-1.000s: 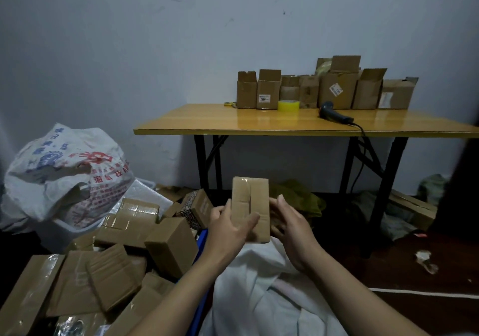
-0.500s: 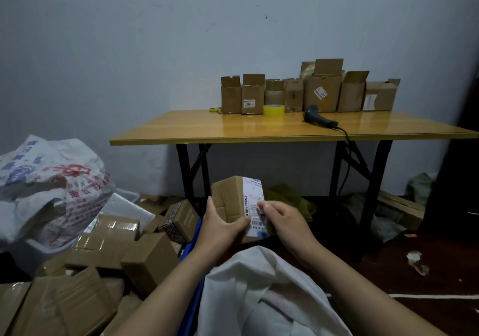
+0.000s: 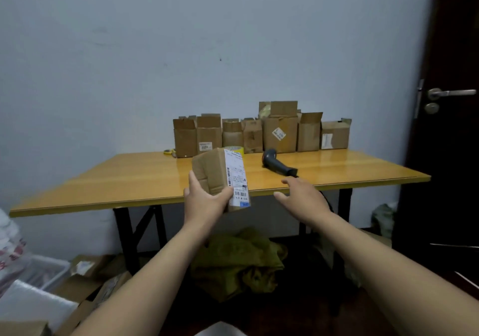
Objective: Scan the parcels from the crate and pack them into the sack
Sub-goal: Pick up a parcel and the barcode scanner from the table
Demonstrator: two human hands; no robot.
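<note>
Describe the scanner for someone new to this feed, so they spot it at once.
Find the yellow table against the wall, with a row of open cardboard boxes along its back. Just in front of those boxes, right of the tape roll, lies the scanner. It is the only dark, pistol-shaped thing on the tabletop.

Parcel (image 3: pixel 212 175): small brown cardboard box, creased. It's up in my left grip (image 3: pixel 204 203), held upright w/ a slight tilt, in front of the bench (image 3: pixel 129 180) edge. Thumb across the front face, fingers on the left side. White shipping label w/ barcodes runs down the right face, toward me. Scanner (image 3: pixel 278 165): dark handheld, lying on the bench just right of the parcel, handle pointing right. Other parcels (image 3: pixel 85 283): brown, on the floor, bottom-left.
</note>
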